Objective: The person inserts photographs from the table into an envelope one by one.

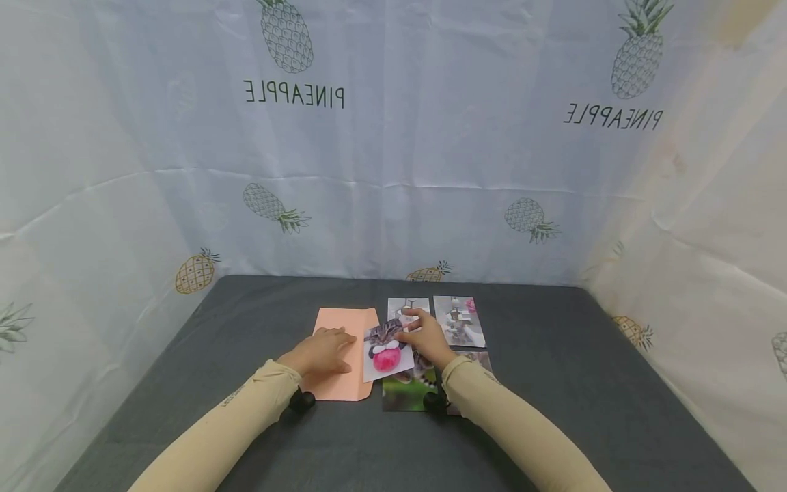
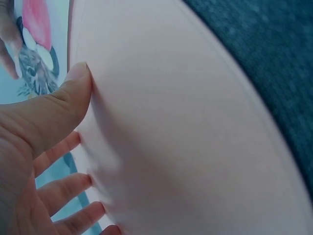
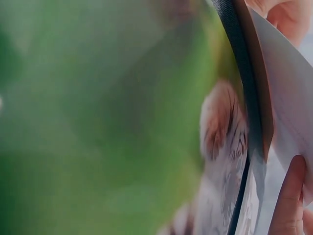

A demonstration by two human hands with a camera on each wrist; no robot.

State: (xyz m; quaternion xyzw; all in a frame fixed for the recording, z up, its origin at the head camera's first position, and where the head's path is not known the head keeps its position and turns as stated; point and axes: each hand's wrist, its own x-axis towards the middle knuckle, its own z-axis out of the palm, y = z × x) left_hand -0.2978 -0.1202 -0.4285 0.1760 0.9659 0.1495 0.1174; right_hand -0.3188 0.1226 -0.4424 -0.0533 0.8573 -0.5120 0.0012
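Note:
A peach envelope (image 1: pixel 344 388) lies on the dark table. My left hand (image 1: pixel 322 352) rests on it with fingers spread, and in the left wrist view the thumb and fingertips touch its surface (image 2: pixel 161 112). My right hand (image 1: pixel 428 338) pinches the right side of a photo card (image 1: pixel 382 362) showing a striped cat and a pink ball. The card is tilted and overlaps the envelope's right edge. In the right wrist view a finger (image 3: pixel 289 196) lies against the card's pale back (image 3: pixel 288 93).
Several other photo cards lie on the table: a pale one (image 1: pixel 399 303) behind the held card, another (image 1: pixel 460 328) to its right, a green one (image 1: pixel 402 398) nearer, and one (image 1: pixel 478 357) partly under the right wrist. A pineapple-print curtain (image 1: pixel 393 137) encloses the dark table (image 1: pixel 522 369).

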